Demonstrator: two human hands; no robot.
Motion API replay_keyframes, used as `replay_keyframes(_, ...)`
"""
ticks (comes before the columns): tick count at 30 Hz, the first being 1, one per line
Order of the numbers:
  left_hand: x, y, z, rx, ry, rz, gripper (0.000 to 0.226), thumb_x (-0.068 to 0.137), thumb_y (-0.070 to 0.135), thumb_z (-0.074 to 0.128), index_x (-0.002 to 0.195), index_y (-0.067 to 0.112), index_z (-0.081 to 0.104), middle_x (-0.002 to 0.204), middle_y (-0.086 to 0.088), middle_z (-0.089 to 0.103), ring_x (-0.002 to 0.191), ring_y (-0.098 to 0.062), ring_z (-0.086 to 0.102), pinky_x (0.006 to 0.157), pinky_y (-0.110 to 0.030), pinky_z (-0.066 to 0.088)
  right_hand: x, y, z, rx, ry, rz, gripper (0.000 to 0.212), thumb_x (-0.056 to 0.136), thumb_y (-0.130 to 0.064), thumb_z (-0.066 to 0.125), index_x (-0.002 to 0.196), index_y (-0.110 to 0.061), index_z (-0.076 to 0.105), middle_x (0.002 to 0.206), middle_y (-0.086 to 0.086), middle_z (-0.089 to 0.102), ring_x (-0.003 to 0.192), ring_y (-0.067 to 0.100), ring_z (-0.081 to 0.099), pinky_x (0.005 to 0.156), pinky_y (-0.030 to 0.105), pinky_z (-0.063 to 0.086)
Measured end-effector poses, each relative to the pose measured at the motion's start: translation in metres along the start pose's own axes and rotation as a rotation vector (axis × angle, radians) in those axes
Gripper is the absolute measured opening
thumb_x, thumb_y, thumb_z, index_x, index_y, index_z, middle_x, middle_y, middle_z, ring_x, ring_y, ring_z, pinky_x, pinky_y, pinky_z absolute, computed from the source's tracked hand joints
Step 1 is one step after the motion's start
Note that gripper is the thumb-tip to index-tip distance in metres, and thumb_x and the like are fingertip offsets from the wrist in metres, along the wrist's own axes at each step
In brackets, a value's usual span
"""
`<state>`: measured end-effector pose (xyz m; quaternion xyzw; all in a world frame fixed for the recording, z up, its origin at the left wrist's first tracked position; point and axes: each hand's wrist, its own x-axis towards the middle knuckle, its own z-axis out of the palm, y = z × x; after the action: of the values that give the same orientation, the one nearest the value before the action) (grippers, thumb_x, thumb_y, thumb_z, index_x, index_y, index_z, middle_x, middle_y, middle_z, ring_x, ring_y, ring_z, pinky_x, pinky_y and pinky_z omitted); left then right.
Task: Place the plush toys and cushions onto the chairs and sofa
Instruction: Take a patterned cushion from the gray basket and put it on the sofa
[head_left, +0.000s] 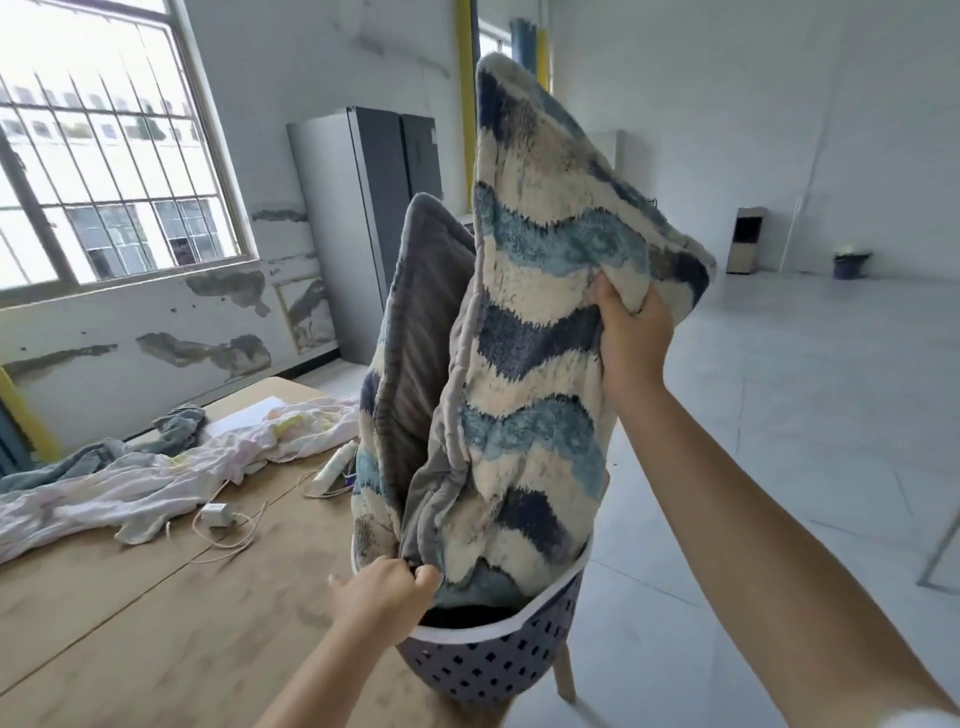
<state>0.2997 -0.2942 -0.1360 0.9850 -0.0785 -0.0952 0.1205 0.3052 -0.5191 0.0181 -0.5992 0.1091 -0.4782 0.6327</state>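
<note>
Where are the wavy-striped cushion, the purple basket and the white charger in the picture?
wavy-striped cushion (540, 332): head view, on its plush striped front.
purple basket (498, 667): head view, on its perforated front wall.
white charger (214, 515): head view, on its white body, lying on the wooden table.

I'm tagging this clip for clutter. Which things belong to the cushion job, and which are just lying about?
Job: two wave-patterned cushions, laundry basket, right hand, left hand.

Lying about: crumpled sheets, charger and cable, refrigerator, bucket.
</note>
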Motion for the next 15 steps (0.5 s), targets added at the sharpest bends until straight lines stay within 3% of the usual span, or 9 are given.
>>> replay_keyframes(4, -0.005, -0.009, -0.001, -0.053, 0.006, 0.085, 0.036, 0.083, 0.041, 0.021, 0.054, 0.021, 0.026, 0.06, 0.005, 0.035, 0.067, -0.016, 0.041, 0.096, -0.043, 0.031, -0.006, -0.004, 0.006, 0.062, -0.093, 0.014, 0.015, 0.088, -0.019, 0.056, 0.103, -0.019, 0.056, 0.085, -0.01, 0.056, 0.093, 0.015, 0.054, 0.093, 0.034, 0.046)
replay_keyframes(7, -0.009, -0.027, 0.003, -0.189, 0.077, 0.207, 0.041, 0.061, 0.057, 0.003, 0.065, 0.032, 0.036, 0.071, 0.016, 0.041, 0.082, -0.017, 0.045, 0.088, -0.033, 0.037, -0.013, -0.012, 0.016, 0.072, -0.108, -0.005, 0.024, 0.089, -0.018, 0.054, 0.112, -0.011, 0.057, 0.093, -0.001, 0.061, 0.093, 0.016, 0.055, 0.092, 0.033, 0.045)
replay_keyframes(9, -0.015, -0.044, 0.016, -0.358, 0.128, 0.271, 0.075, 0.056, 0.064, 0.009, 0.103, 0.028, 0.054, 0.105, 0.019, 0.05, 0.108, -0.015, 0.05, 0.098, -0.028, 0.037, -0.016, -0.015, 0.024, 0.076, -0.114, -0.012, 0.028, 0.09, -0.018, 0.054, 0.116, -0.007, 0.056, 0.093, 0.003, 0.06, 0.089, 0.016, 0.054, 0.086, 0.03, 0.045)
replay_keyframes(10, -0.019, -0.05, 0.022, -0.37, 0.149, 0.271, 0.089, 0.053, 0.067, 0.018, 0.123, 0.02, 0.049, 0.12, 0.017, 0.044, 0.121, -0.013, 0.045, 0.103, -0.026, 0.034, -0.017, -0.015, 0.027, 0.09, -0.112, -0.004, 0.029, 0.09, -0.018, 0.053, 0.117, -0.007, 0.056, 0.091, 0.0, 0.057, 0.087, 0.013, 0.053, 0.083, 0.027, 0.044)
replay_keyframes(11, -0.021, -0.055, 0.029, -0.344, 0.196, 0.253, 0.098, 0.05, 0.068, 0.028, 0.13, 0.015, 0.044, 0.125, 0.014, 0.042, 0.126, -0.014, 0.042, 0.104, -0.027, 0.034, -0.019, -0.013, 0.03, 0.11, -0.109, 0.015, 0.03, 0.09, -0.019, 0.053, 0.117, -0.006, 0.055, 0.09, -0.002, 0.055, 0.086, 0.01, 0.051, 0.081, 0.025, 0.043)
replay_keyframes(13, -0.023, -0.054, 0.042, -0.277, 0.311, 0.254, 0.094, 0.045, 0.067, 0.045, 0.119, 0.012, 0.056, 0.119, 0.004, 0.06, 0.115, -0.019, 0.056, 0.094, -0.034, 0.046, -0.022, -0.008, 0.034, 0.141, -0.106, 0.048, 0.029, 0.09, -0.019, 0.053, 0.116, -0.007, 0.055, 0.087, -0.007, 0.054, 0.08, 0.004, 0.051, 0.076, 0.018, 0.042)
replay_keyframes(15, -0.02, -0.051, 0.05, -0.193, 0.408, 0.272, 0.068, 0.047, 0.066, 0.051, 0.09, 0.016, 0.069, 0.086, 0.003, 0.073, 0.082, -0.018, 0.069, 0.069, -0.027, 0.055, -0.023, -0.001, 0.034, 0.144, -0.123, 0.062, 0.019, 0.09, -0.019, 0.052, 0.108, -0.014, 0.055, 0.081, -0.015, 0.053, 0.074, -0.003, 0.05, 0.071, 0.009, 0.041)
